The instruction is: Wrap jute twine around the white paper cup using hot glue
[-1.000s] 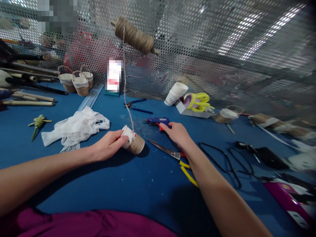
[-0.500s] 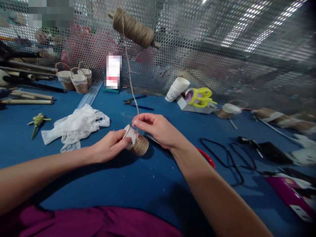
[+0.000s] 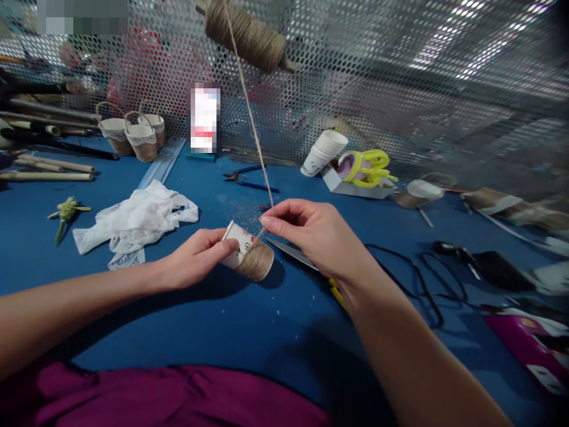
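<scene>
My left hand point(image 3: 201, 254) is closed on the rim end of a white paper cup point(image 3: 240, 244), which lies tilted above the table. Brown twine point(image 3: 256, 261) is wound round the cup's lower part. Between thumb and forefinger, my right hand point(image 3: 306, 231) pinches the loose strand of twine point(image 3: 255, 133), a little above the cup. That strand runs up to a twine spool point(image 3: 244, 37) on a stick at the mesh. Beneath the right hand lie scissors point(image 3: 296, 256) with partly hidden handles. Most of the glue gun is hidden behind the same hand; only its dark tip point(image 3: 265, 207) shows.
White lace point(image 3: 137, 222) lies to the left, with twine-wrapped little baskets point(image 3: 141, 142) behind it. Pliers point(image 3: 251, 178), a phone point(image 3: 204, 118) and stacked paper cups point(image 3: 324, 153) stand along the back. A black cord point(image 3: 418, 279) loops across the right side.
My right hand has let go of the glue gun, taken the twine strand, and drawn it rightward. My left hand has kept hold of the cup, shifting slightly right.
</scene>
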### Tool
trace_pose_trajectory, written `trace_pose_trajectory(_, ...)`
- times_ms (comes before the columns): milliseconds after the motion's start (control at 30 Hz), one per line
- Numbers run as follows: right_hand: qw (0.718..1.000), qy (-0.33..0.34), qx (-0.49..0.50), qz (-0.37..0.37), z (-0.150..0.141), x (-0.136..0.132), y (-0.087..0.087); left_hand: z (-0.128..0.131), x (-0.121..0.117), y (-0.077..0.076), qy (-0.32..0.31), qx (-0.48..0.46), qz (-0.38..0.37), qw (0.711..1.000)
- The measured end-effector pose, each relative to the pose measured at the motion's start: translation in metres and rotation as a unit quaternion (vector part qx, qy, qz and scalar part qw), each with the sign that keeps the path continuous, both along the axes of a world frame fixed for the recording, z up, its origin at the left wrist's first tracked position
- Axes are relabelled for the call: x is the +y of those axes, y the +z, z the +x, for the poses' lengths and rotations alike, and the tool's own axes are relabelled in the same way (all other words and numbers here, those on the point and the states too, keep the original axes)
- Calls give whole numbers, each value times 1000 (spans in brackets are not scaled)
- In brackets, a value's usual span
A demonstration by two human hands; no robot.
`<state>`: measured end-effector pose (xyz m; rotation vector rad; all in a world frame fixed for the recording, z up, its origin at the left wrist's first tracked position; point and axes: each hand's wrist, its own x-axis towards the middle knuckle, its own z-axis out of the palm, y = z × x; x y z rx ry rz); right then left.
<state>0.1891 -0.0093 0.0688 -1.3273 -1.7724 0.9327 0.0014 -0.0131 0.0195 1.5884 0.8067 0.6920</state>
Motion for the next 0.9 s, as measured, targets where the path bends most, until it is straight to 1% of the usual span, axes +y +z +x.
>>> trace_pose_trajectory(167,1000,0,-26,15,-1,3,-3,-2,-3,1,-6,-1,6,1000)
trace_pose_trajectory(400,999,7,-30,7,-3,2,-7,-5,-4,-6,-24,-35,40,998)
trace_pose_trajectory(667,999,7,-34,-19,-6,3,-8,-7,-8,2,-35,-29,125,991)
trace_pose_trajectory(767,999,11,-34,-30,-7,2,-8,-7,-8,2,-29,-15,163,986)
trace_pose_trajectory(900,999,20,-30,-39,-8,2,-10,-7,-6,1,-25,-7,232,972)
